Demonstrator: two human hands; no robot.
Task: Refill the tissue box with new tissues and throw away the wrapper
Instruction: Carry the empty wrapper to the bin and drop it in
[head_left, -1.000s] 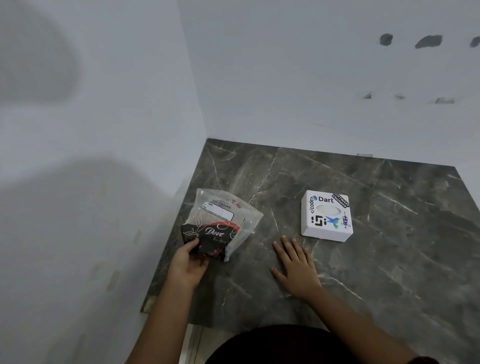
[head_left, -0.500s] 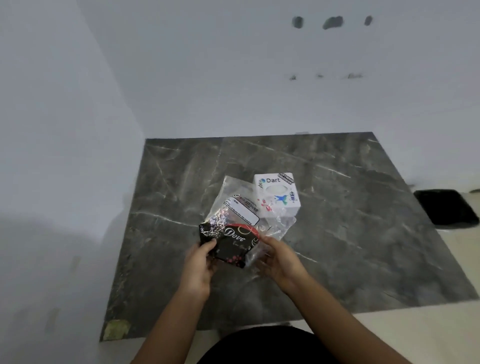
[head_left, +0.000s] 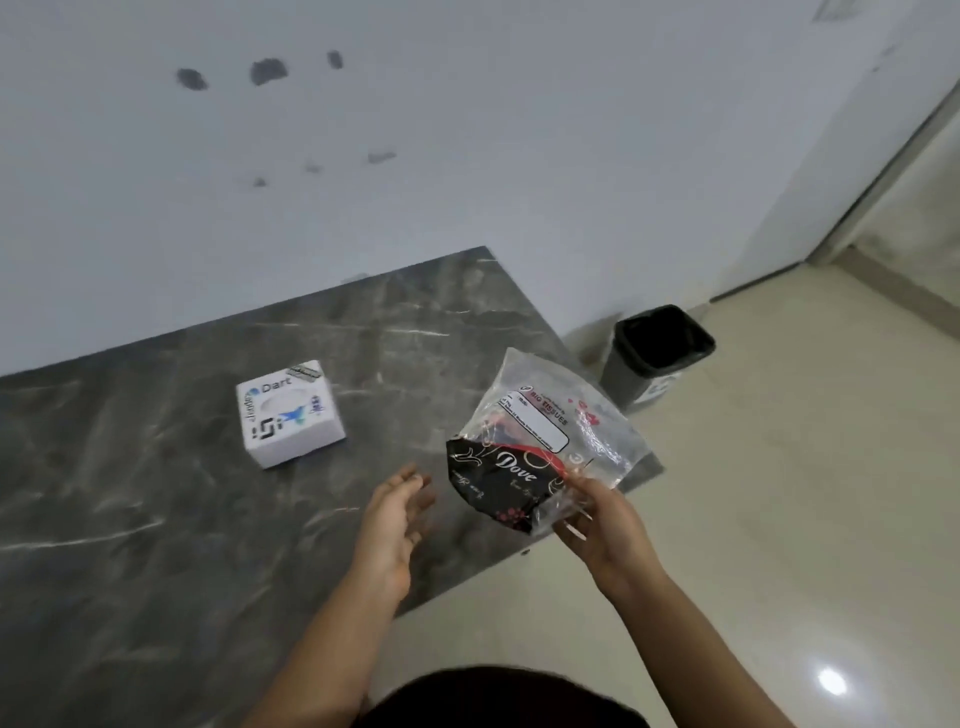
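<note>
A white cube tissue box with stickers sits on the dark marble table. My right hand is shut on the lower edge of the clear-and-black plastic wrapper, held up over the table's right corner. The wrapper looks flat and crumpled. My left hand hovers open just left of the wrapper, palm turned toward it, touching nothing.
A black bin with a dark liner stands on the pale tiled floor just past the table's right corner, against the white wall. A doorway edge shows at the far right.
The view has swung right and the bin has come into sight. My left hand let go of the wrapper; my right hand alone now holds it, carried right, away from the tissue box.
</note>
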